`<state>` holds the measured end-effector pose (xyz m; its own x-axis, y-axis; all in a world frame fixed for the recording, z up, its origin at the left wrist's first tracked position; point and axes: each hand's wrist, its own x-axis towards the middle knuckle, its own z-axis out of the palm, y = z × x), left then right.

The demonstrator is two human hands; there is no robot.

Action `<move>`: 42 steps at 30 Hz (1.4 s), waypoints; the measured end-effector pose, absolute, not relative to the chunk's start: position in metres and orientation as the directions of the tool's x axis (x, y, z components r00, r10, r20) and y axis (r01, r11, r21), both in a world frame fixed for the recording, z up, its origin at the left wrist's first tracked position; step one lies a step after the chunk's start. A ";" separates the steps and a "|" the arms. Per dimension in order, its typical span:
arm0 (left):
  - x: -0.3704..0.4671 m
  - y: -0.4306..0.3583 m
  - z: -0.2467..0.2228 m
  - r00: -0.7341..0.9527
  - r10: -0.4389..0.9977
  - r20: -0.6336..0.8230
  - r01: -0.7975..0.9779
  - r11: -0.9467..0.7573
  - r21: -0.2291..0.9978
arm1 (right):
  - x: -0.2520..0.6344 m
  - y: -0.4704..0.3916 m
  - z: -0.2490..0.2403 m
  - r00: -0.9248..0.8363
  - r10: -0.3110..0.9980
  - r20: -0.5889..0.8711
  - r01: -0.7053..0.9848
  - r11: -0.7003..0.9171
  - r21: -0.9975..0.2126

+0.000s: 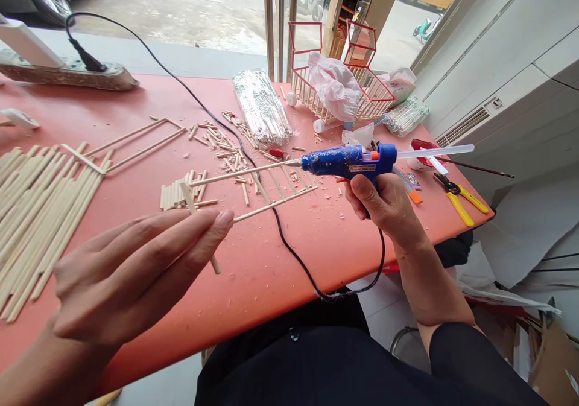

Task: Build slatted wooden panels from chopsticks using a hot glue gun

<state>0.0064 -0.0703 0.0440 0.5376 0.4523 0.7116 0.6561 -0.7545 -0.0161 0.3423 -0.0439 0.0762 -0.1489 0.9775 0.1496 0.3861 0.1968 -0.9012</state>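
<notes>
My left hand pinches a small ladder-like frame of thin wooden sticks near its left end, holding it above the table. Several short rungs join its two long sticks toward the right. In my right hand is a blue hot glue gun, its nozzle touching or very near the right end of the frame's far stick. A clear glue stick juts from the gun's back. The black cord hangs below the handle. My left fingers hide part of the frame.
Long wooden sticks lie at left beside a larger stick frame. Short pieces are scattered mid-table near a wrapped bundle. A red-edged stick basket, yellow-handled pliers and a power strip sit around.
</notes>
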 end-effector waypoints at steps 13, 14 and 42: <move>0.002 -0.069 0.045 0.552 0.453 0.700 0.656 -0.754 -0.030 | 0.339 -0.040 0.072 -0.148 0.979 0.139 0.382 0.186 -0.905; 0.002 -0.070 0.045 0.551 0.465 0.693 0.661 -0.750 -0.023 | 0.339 -0.040 0.072 -0.144 0.980 0.138 0.386 0.184 -0.904; 0.006 -0.059 0.035 0.551 0.303 0.778 0.599 -0.792 -0.115 | 0.332 -0.041 0.077 -0.198 0.967 0.163 0.423 0.234 -0.875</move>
<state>0.0058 -0.0586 0.0345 0.5506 0.3033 0.7777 0.5993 -0.7922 -0.1154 0.3315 -0.0411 0.0774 -0.1975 0.9667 0.1628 0.4234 0.2339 -0.8752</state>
